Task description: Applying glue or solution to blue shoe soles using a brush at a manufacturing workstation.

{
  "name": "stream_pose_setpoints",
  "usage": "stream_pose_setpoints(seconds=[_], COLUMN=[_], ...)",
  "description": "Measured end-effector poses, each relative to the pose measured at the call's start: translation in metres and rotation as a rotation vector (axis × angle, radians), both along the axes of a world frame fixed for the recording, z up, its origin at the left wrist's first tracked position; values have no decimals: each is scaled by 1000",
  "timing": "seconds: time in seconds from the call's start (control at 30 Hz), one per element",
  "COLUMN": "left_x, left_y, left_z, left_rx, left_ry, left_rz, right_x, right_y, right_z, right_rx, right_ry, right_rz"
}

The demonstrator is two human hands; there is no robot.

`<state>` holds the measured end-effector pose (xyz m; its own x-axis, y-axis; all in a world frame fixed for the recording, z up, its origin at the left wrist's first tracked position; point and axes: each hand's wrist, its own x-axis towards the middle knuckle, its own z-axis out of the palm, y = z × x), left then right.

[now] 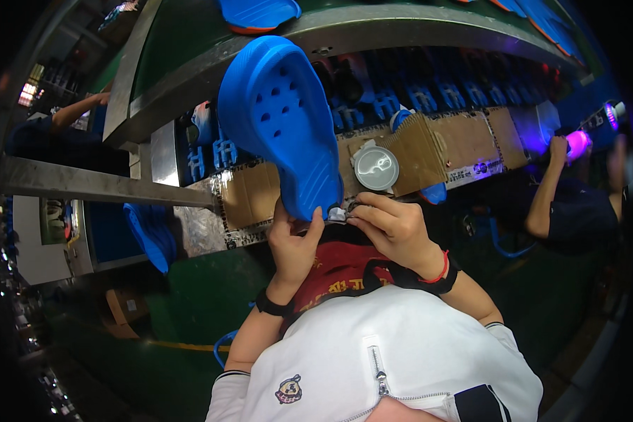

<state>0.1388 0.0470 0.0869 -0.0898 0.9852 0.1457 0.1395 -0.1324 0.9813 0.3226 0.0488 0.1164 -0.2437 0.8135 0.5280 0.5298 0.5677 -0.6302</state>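
A blue foam clog (286,119) with holes in its upper stands upright in front of me, its narrow end pointing down toward my body. My left hand (292,243) is closed on that lower end, thumb pressed against the near side. Close by on the right, my right hand (394,228) is closed in a pinch beside the clog. At its fingertips is a small white and dark piece (337,214), too small to name, touching or almost touching the clog's end. Just beyond my right fingers sits a round open tin (376,169) with a pale grey surface inside.
Cardboard sheets (464,144) cover the bench, with a cardboard flap (418,156) beside the tin. Several blue straps line a rack behind. A metal-edged conveyor (401,28) carries blue clogs. At right a person's hand (558,149) is near a purple light; another person's arm (84,109) shows far left.
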Motion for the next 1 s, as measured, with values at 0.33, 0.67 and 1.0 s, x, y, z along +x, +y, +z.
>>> stream_pose_setpoints(seconds=[0.33, 0.67, 1.0], left_x=[3, -24, -135], left_y=[4, 62, 257], left_z=[4, 55, 135], left_rx=[-22, 135, -181], left_ry=[1, -141, -366], left_rz=[-13, -69, -114], right_x=[0, 29, 41], right_y=[4, 4, -19], right_z=[1, 16, 7], right_rx=[36, 6, -92], right_ry=[-113, 102, 130], right_rz=[-87, -265, -340])
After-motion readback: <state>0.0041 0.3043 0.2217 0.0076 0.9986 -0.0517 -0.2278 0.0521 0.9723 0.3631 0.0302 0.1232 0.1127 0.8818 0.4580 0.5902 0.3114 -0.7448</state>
